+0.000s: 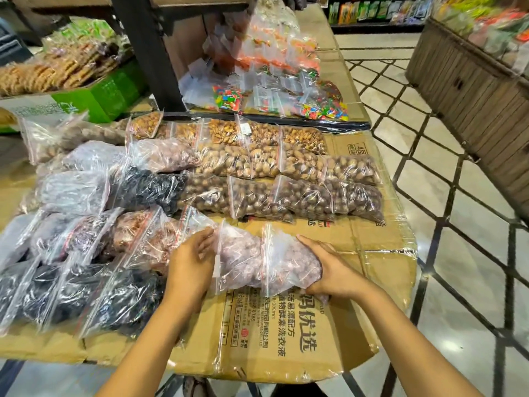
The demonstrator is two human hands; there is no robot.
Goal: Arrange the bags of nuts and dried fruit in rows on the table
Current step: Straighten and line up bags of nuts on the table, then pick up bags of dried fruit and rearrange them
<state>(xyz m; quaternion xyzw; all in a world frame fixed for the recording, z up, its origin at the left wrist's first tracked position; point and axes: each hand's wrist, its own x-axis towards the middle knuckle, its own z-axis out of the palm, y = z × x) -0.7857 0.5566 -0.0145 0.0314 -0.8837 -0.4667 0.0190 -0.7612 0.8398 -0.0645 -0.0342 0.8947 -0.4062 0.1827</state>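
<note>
Now L hand [190, 262] presses, R hand [329, 270] grips bags [289, 265]

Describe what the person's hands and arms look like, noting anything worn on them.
The left hand and right hand are bare: no gloves, rings, watch or bracelets show. The left forearm and right forearm are uncovered down to the picture's lower edge; no sleeve is visible.

A shop: stocked shelves [380, 8] behind, bagged sweets [229, 98] and nuts [257, 159] laid out for sale.
</note>
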